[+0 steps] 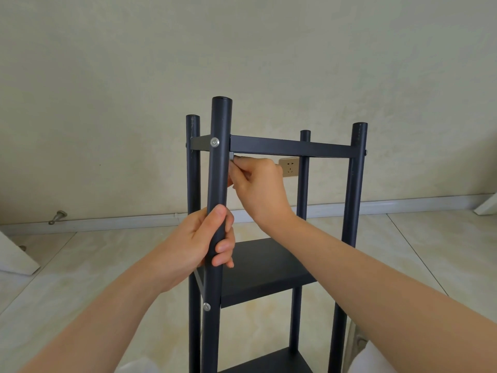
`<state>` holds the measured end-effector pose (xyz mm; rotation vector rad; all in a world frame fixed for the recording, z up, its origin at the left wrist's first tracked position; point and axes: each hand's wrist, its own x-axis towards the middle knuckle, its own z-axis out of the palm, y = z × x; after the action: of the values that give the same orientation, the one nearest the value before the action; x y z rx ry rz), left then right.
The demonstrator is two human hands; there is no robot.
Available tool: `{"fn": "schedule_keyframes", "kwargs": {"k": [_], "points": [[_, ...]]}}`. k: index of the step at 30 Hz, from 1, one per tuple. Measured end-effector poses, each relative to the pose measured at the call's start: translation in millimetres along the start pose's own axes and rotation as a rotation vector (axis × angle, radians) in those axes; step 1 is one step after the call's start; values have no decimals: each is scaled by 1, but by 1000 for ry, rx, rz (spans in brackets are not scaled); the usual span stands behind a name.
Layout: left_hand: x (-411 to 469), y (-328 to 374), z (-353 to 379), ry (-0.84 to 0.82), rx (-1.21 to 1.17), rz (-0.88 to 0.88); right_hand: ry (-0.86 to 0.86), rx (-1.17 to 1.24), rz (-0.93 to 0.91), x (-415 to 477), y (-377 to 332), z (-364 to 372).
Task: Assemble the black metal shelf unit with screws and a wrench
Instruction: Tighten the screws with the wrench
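The black metal shelf unit [290,148] stands upright in front of me, with four round posts and three shelves in view. My left hand [204,240] is wrapped around the near left post [219,170], between the top and middle shelves. My right hand [258,184] reaches under the top shelf, just behind that post, with its fingers pinched on a small grey wrench [233,156] at the inner corner. A silver screw head [214,142] shows on the post at the top shelf. A second screw [206,306] sits at the middle shelf [263,270].
A beige wall stands close behind the shelf, with a wall socket [289,167] seen through the frame. A metal door stop [57,217] sticks out at the skirting on the left. White board edges lie at the far left [16,254] and far right [486,205] on the tiled floor.
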<state>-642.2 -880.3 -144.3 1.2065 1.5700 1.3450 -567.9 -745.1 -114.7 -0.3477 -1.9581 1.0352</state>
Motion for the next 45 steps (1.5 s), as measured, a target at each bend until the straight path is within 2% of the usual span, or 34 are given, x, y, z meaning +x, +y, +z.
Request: {"fn": "schedule_keyframes", "kwargs": {"k": [6,10,18,25,38,45], "points": [[0,0,-1,-8,0,6,113,66,-49,2,3,13],[-1,0,-1,0,2,-3,120,33,-66,3,3,15],[-1,2,1,119,27,-14,-162,-199,123,-7,21,-10],[2,0,-7,178,37,-52,-251,-495,157,-19,49,-60],[8,-4,-14,303,143,-28,-30,-715,299,-33,71,-131],[7,-6,-22,306,145,-23,91,-467,490,-28,73,-134]]}}
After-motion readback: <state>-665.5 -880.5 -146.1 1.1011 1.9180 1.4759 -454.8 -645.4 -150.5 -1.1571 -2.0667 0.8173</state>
